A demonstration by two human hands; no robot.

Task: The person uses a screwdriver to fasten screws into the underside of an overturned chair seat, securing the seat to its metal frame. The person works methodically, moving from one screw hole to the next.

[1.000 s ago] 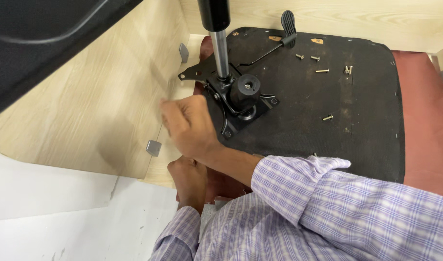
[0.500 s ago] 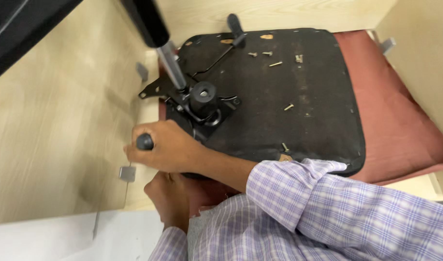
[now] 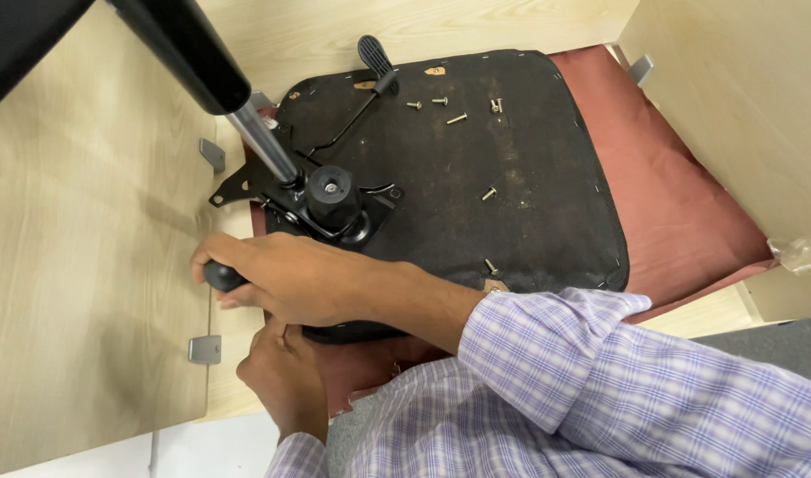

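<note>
Right hand [image 3: 281,279] grip wrapped around a small black round knob [image 3: 221,276] at the left edge of the upturned black chair seat base [image 3: 511,177], just below the black metal tilt mechanism [image 3: 330,208]. Left hand [image 3: 281,376] sits under it at the seat's near edge, grip cannot be told. Loose silver screws [image 3: 457,118] lie on the base; red seat cushion [image 3: 680,212] beneath, on the light wood worktop [image 3: 87,265].

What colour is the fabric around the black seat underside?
Dark red fabric, showing around the black seat underside; the head view, the only one, shows it.
</note>
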